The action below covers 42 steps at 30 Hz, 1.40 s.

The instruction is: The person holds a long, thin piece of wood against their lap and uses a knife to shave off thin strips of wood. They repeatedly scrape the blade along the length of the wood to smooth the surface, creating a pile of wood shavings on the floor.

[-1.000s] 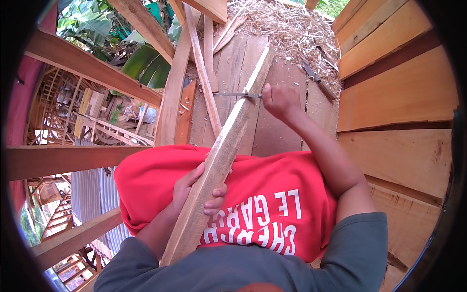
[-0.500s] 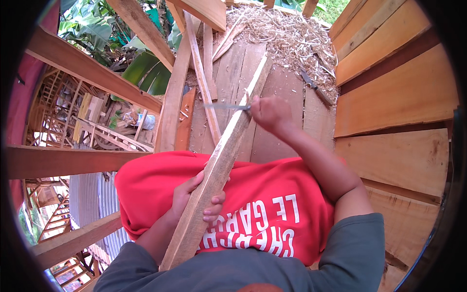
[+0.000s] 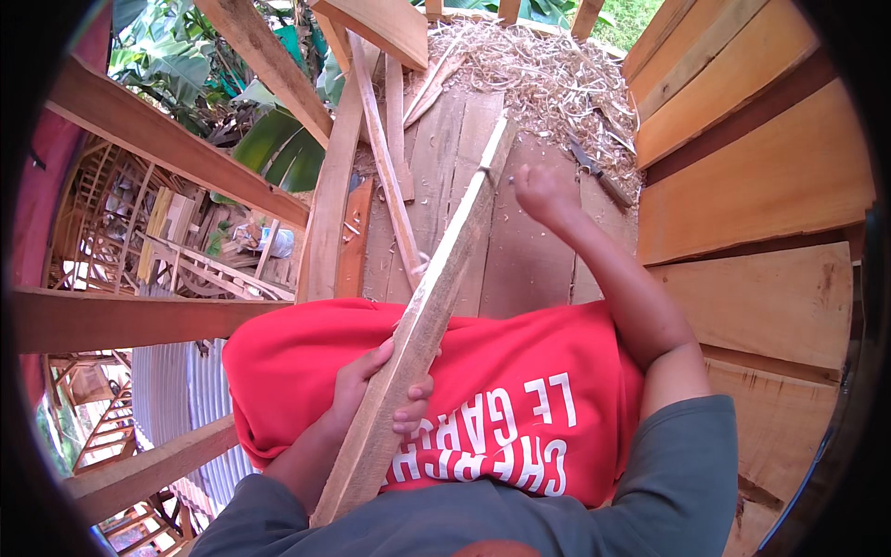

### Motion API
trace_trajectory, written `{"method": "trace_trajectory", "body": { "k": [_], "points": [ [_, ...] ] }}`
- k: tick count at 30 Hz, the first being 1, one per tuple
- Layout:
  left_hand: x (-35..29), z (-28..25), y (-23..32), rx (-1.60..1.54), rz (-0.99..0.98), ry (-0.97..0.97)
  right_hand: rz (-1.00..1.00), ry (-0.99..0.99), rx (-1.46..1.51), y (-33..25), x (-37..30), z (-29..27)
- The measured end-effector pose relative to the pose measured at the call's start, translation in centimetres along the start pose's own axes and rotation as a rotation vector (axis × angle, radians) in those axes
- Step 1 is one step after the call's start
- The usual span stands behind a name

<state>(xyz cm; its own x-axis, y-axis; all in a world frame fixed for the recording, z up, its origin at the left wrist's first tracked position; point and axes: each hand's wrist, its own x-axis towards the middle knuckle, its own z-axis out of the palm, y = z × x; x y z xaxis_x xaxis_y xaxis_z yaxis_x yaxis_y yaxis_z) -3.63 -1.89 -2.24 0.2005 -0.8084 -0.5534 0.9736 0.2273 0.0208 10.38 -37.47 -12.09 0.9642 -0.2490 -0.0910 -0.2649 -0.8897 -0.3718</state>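
Observation:
A long squared wooden bar (image 3: 422, 330) slants from against my body, across my lap and away over the plank floor. Pale, freshly cut wood shows along its upper left edge. My left hand (image 3: 376, 385) is wrapped around the lower part of the bar, thumb on one side and fingers on the other. To the right of its far end, my right hand (image 3: 548, 195) is closed in a fist, apart from the wood, on a knife. Its blade barely shows now; a small dark tip peeks out beside the fist. Red cloth with white lettering (image 3: 306, 371) covers my lap.
Wood shavings (image 3: 548, 79) are heaped at the far end of the floor. A second knife (image 3: 601, 174) lies beside them on the right. Plank walling (image 3: 752, 204) rises on the right. Wooden beams (image 3: 176, 153) frame the open left side, and a thin strip (image 3: 385, 158) leans nearby.
My right hand has moved slightly away and to the right, off the bar; the knife blade that crossed the bar no longer shows plainly. My left hand keeps its hold.

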Motion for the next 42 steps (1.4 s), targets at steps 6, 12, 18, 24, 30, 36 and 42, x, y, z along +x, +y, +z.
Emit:
{"method": "trace_trajectory", "body": {
  "k": [6,12,18,24,30,36,42],
  "points": [
    [-0.3,0.2,-0.2,0.013,-0.005,0.012,0.054,0.092,-0.009,1.3,0.7,-0.3],
    [-0.4,0.0,-0.1,0.045,0.027,0.038,-0.196,-0.087,0.025,-5.0,-3.4,-0.3],
    [-0.3,2.0,0.1,0.244,0.045,0.205,-0.143,0.039,-0.066,-0.4,-0.4,-0.4],
    [-0.9,2.5,-0.4,0.301,0.071,0.306,-0.056,0.004,-0.133,-1.7,-1.8,-1.4],
    [-0.7,2.6,-0.1,0.356,0.103,0.296,-0.177,-0.061,-0.194,-3.4,-2.7,-2.1],
    [-0.7,2.7,-0.3,0.291,0.072,0.309,-0.142,-0.004,-0.081,-1.8,-1.6,-1.4],
    [-1.1,1.9,-0.4,0.225,0.018,0.242,-0.156,0.002,-0.061,-2.2,-2.3,-0.2]
  ]
}}
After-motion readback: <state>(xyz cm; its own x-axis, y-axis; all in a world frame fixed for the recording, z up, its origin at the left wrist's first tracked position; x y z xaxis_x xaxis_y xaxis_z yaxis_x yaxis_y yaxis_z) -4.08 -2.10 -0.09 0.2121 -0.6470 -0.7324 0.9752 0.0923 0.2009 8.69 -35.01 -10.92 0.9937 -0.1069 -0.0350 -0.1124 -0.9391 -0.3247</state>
